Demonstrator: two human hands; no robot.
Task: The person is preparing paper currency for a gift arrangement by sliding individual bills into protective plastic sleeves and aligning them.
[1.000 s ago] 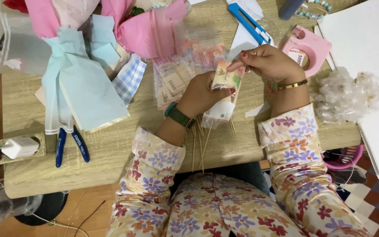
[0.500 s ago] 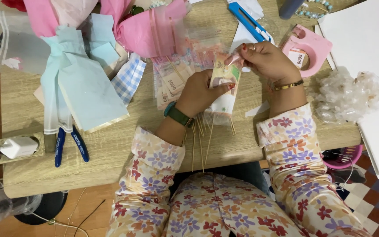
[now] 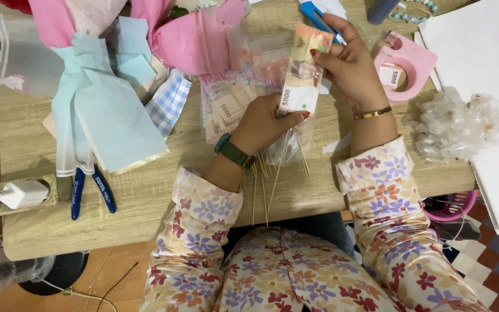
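**Head view: banknote stands upright between my two hands**

Head camera looks straight down on the wooden table (image 3: pixel 145 202), the biggest thing in play, crowded along its far edge with pink wrapping paper (image 3: pixel 192 40) and a pale blue paper sheet (image 3: pixel 111 115) off to my left. Over on my right lies a white board (image 3: pixel 486 69), with a crumpled wad of clear plastic (image 3: pixel 457 124) touching its near edge, and a pink tape dispenser (image 3: pixel 408 63) just beyond my right wrist.

Now to the middle, where it counts. My left hand (image 3: pixel 264 124) is clenched low around a bundle of thin wooden skewers (image 3: pixel 267 179), whose free ends trail back toward my lap over the table edge. My right hand (image 3: pixel 350 63) sits higher and farther from me, fingers pinching the top of a folded banknote in a clear sleeve (image 3: pixel 301 72). The note's long axis runs nearly away from me, tilted slightly right at the top, so it spans the gap between both grips: bottom end at my left thumb, top end under my right fingertips. The skewers line up roughly along that same axis beneath it.

More banknotes (image 3: pixel 226 107) fan out on the table just left of my left hand. Blue-handled pliers (image 3: pixel 90 190) lie well apart, near the left table edge.
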